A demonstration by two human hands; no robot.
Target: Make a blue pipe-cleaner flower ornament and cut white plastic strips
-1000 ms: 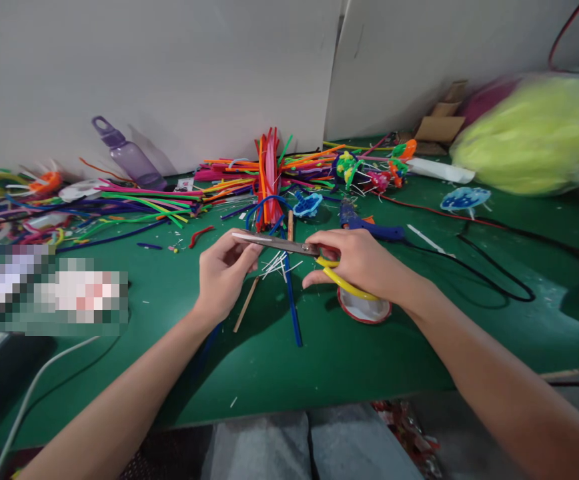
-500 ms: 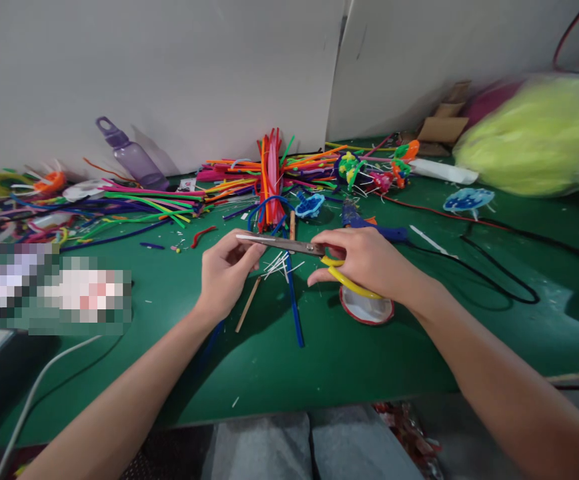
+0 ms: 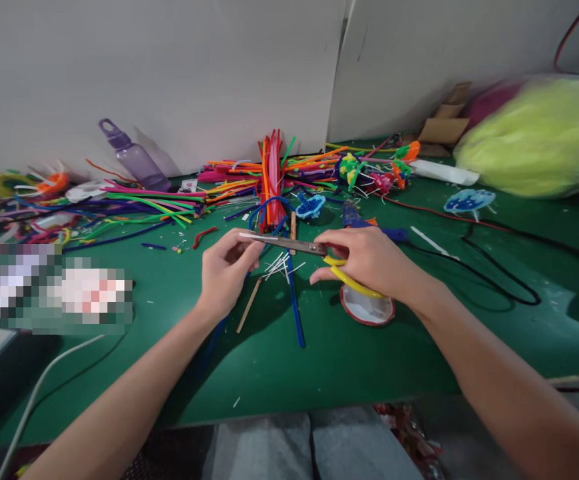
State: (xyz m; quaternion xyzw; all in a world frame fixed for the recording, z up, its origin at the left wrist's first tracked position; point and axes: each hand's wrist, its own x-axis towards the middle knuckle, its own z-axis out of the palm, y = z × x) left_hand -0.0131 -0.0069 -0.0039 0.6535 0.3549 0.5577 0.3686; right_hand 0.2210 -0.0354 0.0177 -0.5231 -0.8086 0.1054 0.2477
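Note:
My right hand is closed round the yellow handles of a pair of scissors, whose dark blades point left. In the fingertips of my left hand is a thin white strip, lying along the blades. Below the blades, several cut white pieces lie in a loose pile on the green table. A blue strip and a thin wooden stick are close by. Under my right hand stands a small red-rimmed bowl with a pale inside.
Colourful strips are heaped along the wall. A purple bottle leans at the back left. A blue glue gun with a black cable lies behind my right hand. At the back right is a bag of yellow material.
The view has shifted very slightly. Both hands keep almost the same pose, with the scissors and the white strip between them.

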